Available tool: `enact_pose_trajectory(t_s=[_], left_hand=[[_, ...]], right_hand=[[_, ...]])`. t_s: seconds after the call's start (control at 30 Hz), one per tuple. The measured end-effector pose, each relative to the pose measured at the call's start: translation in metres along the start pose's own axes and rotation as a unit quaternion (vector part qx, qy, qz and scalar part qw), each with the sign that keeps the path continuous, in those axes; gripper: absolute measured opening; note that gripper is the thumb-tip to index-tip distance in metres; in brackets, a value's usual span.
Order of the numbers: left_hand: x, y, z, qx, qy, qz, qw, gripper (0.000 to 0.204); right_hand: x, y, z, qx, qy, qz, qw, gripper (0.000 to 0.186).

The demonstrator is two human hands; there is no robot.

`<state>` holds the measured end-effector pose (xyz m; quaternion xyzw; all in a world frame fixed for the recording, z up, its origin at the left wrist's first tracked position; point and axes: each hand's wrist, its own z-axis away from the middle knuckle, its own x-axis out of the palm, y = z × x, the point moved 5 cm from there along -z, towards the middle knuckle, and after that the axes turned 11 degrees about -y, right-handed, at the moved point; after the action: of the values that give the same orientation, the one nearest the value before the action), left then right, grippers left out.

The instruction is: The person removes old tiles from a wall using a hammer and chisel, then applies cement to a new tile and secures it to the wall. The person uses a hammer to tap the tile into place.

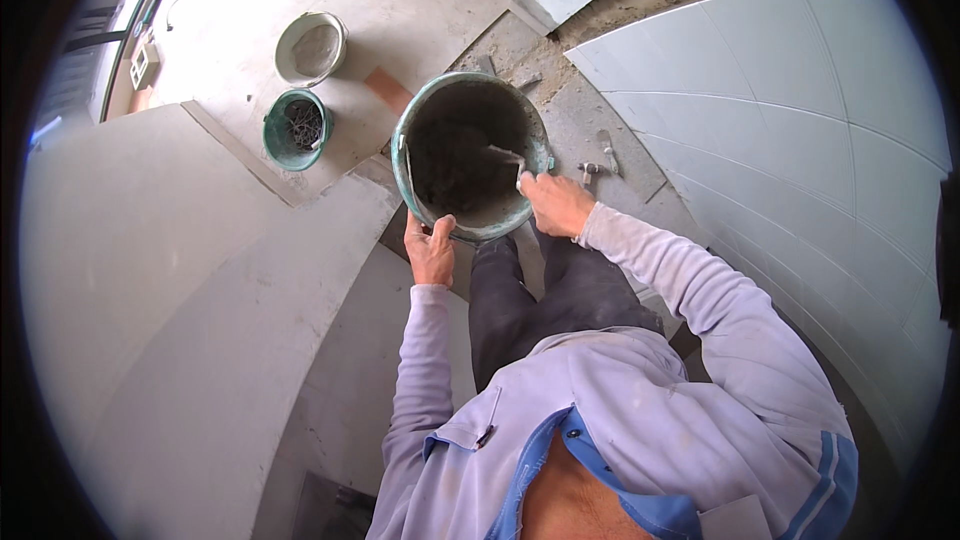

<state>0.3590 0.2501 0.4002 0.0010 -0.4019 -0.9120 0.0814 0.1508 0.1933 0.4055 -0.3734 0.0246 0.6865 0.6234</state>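
Observation:
A large green-rimmed bucket [478, 232] stands tilted toward me in front of my legs. Dark grey mortar-like mix [450, 165] lies inside it, its depth lost in shadow. My left hand [432, 252] grips the near-left rim, thumb up against the edge and fingers partly hidden outside. On the right side, my right hand [558, 206] is closed round the handle of a trowel [506, 154]. The trowel's bent metal neck reaches over the rim into the bucket, and its blade is hard to make out in the dark mix.
Beyond the bucket stand a small green bucket [272, 130] holding thin grey pieces and a whitish bucket [286, 52] with grey material. A pale tiled wall [770, 130] rises at right. Metal fittings [590, 171] lie near its foot. A large pale slab [170, 270] spans the left.

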Motion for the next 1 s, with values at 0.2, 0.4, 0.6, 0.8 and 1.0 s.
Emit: enact_pose_trajectory(t_s=[0.2,0.4,0.6,0.8,1.0], left_hand=[[0.005,-0.021,-0.060,-0.069,0.014,-0.026,0.997,0.042],[0.006,-0.037,-0.152,-0.085,-0.017,-0.074,0.993,0.045],[0.006,-0.043,-0.298,-0.013,-0.076,-0.076,0.994,0.043],[-0.049,-0.064,-0.436,0.017,-0.118,-0.210,0.970,0.041],[-0.058,-0.040,-0.541,0.087,-0.243,-0.280,0.925,0.037]], right_hand=[[0.009,0.032,-0.013,-0.033,0.012,-0.006,0.999,0.039],[0.007,0.094,-0.104,0.019,0.101,-0.010,0.995,0.042],[0.026,0.137,-0.229,0.029,0.079,0.028,0.996,0.029],[-0.008,0.172,-0.328,-0.038,0.093,0.139,0.985,0.014],[-0.046,0.167,-0.424,-0.062,0.278,0.219,0.933,0.028]])
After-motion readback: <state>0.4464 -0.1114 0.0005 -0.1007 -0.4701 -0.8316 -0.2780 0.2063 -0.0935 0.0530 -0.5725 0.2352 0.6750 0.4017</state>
